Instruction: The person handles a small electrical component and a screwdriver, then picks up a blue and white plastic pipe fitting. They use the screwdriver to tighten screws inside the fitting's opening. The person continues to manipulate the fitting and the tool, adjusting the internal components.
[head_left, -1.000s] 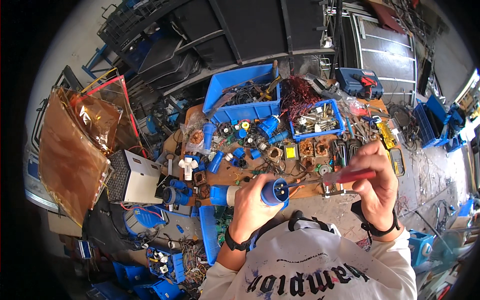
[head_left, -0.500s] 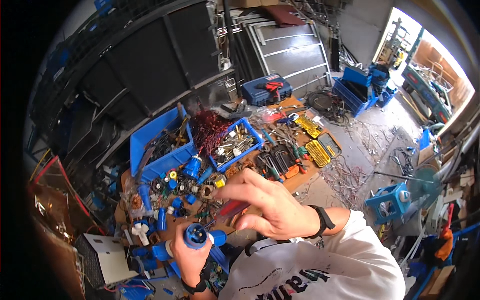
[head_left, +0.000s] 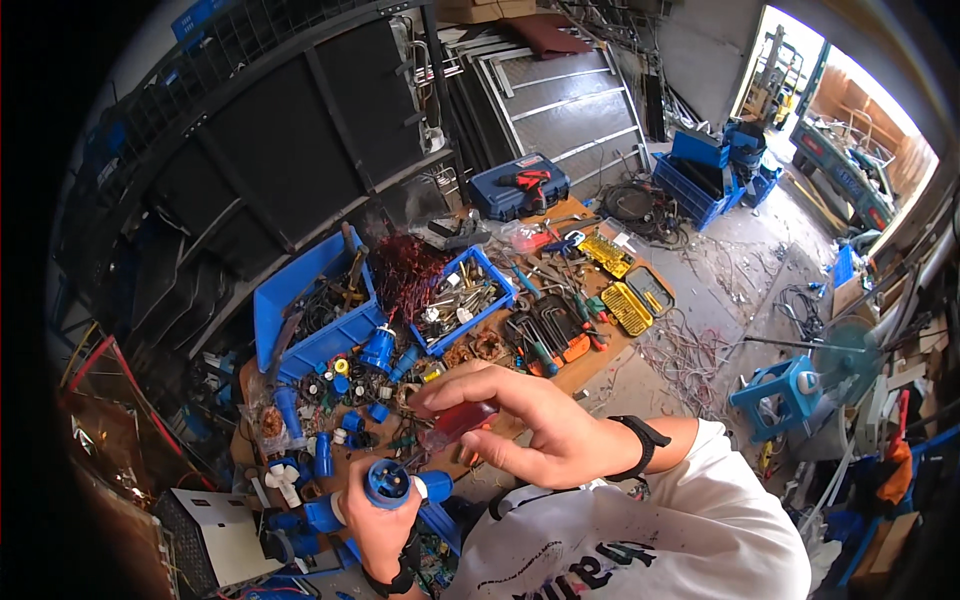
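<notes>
My left hand (head_left: 374, 528) grips a blue industrial plug (head_left: 388, 482), its round open end facing up with metal pins inside. My right hand (head_left: 535, 425) is closed around the red see-through handle of a screwdriver (head_left: 462, 423), between thumb and fingers. The screwdriver slants down toward the plug; whether its tip touches the plug I cannot make out. Beyond my hands, blue plug parts (head_left: 323, 455) and small fittings lie scattered on the wooden workbench (head_left: 590, 368).
Behind the parts stand a large blue bin (head_left: 280, 335) and a smaller blue tray (head_left: 480, 322) of metal pieces. To the right lie hex keys (head_left: 558, 322), a yellow bit case (head_left: 628, 308) and a blue toolbox (head_left: 510, 200). A blue stool (head_left: 780, 400) stands on the littered floor.
My right fingers have curled in around the screwdriver handle, where before they were spread above it. My left hand keeps hold of the plug. The view has shifted slightly.
</notes>
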